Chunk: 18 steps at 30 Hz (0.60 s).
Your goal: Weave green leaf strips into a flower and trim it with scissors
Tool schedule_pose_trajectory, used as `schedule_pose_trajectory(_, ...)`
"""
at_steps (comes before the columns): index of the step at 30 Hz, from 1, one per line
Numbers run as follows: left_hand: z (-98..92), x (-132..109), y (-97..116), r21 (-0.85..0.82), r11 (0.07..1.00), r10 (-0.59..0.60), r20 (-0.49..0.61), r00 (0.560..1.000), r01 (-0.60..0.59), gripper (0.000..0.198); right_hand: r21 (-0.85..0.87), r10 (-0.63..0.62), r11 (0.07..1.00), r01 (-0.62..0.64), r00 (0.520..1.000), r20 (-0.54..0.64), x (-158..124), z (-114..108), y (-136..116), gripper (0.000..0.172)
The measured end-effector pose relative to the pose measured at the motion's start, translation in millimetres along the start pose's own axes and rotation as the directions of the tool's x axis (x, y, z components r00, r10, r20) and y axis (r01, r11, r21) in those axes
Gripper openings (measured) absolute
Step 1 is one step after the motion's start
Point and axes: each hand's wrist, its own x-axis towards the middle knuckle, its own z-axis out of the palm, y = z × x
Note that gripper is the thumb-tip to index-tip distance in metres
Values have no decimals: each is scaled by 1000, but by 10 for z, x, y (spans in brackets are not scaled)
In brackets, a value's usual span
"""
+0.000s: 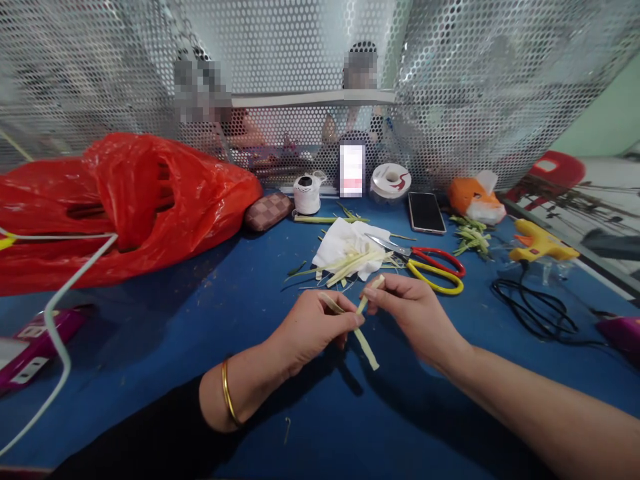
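Pale green-yellow plant strips (367,350) cross between my two hands above the blue table. My left hand (313,327), with a gold bangle at the wrist, pinches the strips where they cross; one end hangs down toward me. Just to the right, the fingertips of my right hand (407,303) are closed on the upper end of a strip. Beyond my hands lies a white tissue (333,237) with a pile of similar cut strips (350,267) on it. Scissors (437,260) with red and yellow handles rest beside the tissue, blades touching its edge.
A red plastic bag (190,207) fills the left. Along the back stand a checked pouch (269,211), a thread spool (307,195), a lit phone (353,171) and a ribbon roll (391,180). A dark phone (426,212) and yellow glue gun (543,243) lie right.
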Motion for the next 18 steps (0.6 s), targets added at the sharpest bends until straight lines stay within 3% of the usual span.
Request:
schedule_pose_trajectory(3, 8, -1, 12, 18, 1000, -13, 3, 1000, 13, 11, -89, -37, 995, 40, 999, 33, 32, -27, 11, 24)
schedule_pose_trajectory(5, 18, 6, 6, 7, 1000, -24, 0, 1000, 24, 10, -227, -149, 962, 150, 989, 24, 50, -60, -1, 16)
schedule_pose_trajectory(8, 39, 15, -29, -24, 999, -29, -14, 999, 29, 28, -437, -375, 832, 342, 927, 13, 28, -90, -44, 19)
schedule_pose_trajectory(10, 51, 17, -69, -11, 1000, -4, -12, 1000, 4, 35, -551, -465, 706, 444, 878, 113, -13, -80, -74, 18)
schedule_pose_trajectory(12, 59, 13, -112, 50, 998, 39, 4, 999, -39, 30, -610, -462, 611, 505, 853, 243, -54, -51, -93, 10)
schedule_pose_trajectory(14, 63, 5, -139, 110, 991, 72, 29, 997, -75, 25, -606, -396, 623, 494, 868, 299, -76, -19, -98, 8)
schedule_pose_trajectory(18, 56, -17, -101, 114, 992, 42, 94, 995, -53, 26, -488, -187, 832, 264, 961, 202, -61, -2, -103, 16)
